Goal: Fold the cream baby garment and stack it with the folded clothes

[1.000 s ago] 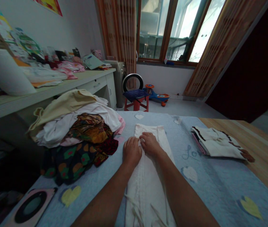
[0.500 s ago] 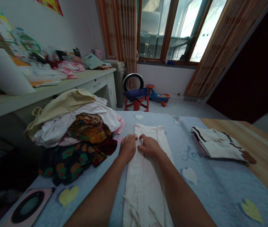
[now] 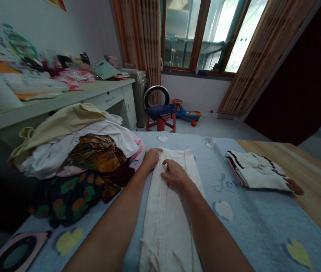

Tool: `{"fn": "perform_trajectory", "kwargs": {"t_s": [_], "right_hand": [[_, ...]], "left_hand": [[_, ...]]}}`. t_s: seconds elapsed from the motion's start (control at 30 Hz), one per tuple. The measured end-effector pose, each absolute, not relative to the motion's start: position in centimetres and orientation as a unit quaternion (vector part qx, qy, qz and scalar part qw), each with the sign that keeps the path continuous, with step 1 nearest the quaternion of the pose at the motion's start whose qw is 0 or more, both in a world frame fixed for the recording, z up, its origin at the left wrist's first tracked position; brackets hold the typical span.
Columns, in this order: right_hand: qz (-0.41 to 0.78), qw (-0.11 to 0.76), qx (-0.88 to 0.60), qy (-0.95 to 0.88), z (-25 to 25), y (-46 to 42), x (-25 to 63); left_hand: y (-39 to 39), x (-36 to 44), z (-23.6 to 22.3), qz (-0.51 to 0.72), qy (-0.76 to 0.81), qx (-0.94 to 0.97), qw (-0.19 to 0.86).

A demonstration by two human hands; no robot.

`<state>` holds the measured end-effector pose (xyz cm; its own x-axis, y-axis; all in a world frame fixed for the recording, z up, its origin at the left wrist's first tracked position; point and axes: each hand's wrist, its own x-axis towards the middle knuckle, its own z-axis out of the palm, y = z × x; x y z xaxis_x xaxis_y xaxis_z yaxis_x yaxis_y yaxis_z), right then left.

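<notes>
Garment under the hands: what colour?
The garment is plain off-white; the head view shows it best.

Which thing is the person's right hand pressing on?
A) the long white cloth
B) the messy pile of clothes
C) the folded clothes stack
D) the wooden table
A. The right hand lies on the long white cloth, which is spread on the blue blanket, apart from the messy pile of clothes.

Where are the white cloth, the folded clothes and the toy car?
white cloth (image 3: 166,219), head view, its middle
folded clothes (image 3: 256,170), head view, top fold
toy car (image 3: 185,113), head view, blue body
</notes>
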<state>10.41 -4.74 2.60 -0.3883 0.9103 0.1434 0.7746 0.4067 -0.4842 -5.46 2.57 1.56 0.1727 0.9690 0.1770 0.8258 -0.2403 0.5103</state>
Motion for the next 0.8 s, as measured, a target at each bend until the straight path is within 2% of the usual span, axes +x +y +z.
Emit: {"fn": "perform_trajectory", "kwargs": {"t_s": [0.63,0.8], "right_hand": [[0.172,0.152,-0.522,-0.821,3.0,-4.8,9.9],[0.111,0.16,-0.547,-0.814,2.8,-4.9,10.1]], "left_hand": [[3.0,-5.7,0.5,0.215,0.591,0.771,0.1],[2.3,-5.6,0.4,0.207,0.614,0.76,0.052]]}}
